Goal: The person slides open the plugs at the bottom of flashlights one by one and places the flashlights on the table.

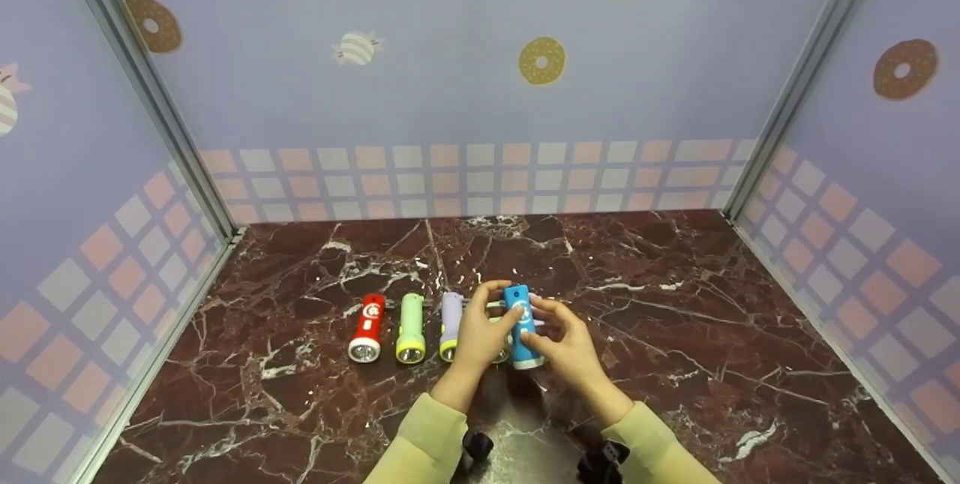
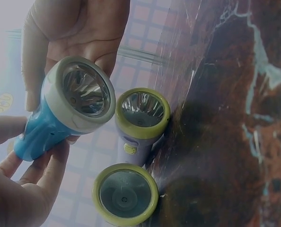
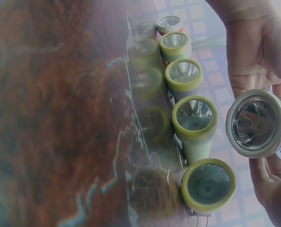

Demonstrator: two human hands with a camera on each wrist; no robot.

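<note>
Both hands hold a blue flashlight [image 1: 525, 353] upright, lens end down, above the table. My left hand [image 1: 477, 341] grips its left side, thumb on the front. On the right side, my right hand [image 1: 576, 349] has its thumb near the white switch. The left wrist view shows the flashlight's white rim and clear lens [image 2: 86, 92] between the two hands. Behind the hands stand a light green flashlight [image 3: 196, 124] and a purple one [image 3: 209, 186], both yellow-rimmed and partly hidden in the head view.
To the left, a red flashlight [image 1: 367, 330], a green flashlight [image 1: 411, 328] and a purple flashlight [image 1: 451, 319] continue the row on the dark red marble table [image 1: 300, 409]. Patterned panels [image 1: 465, 94] enclose the back and sides.
</note>
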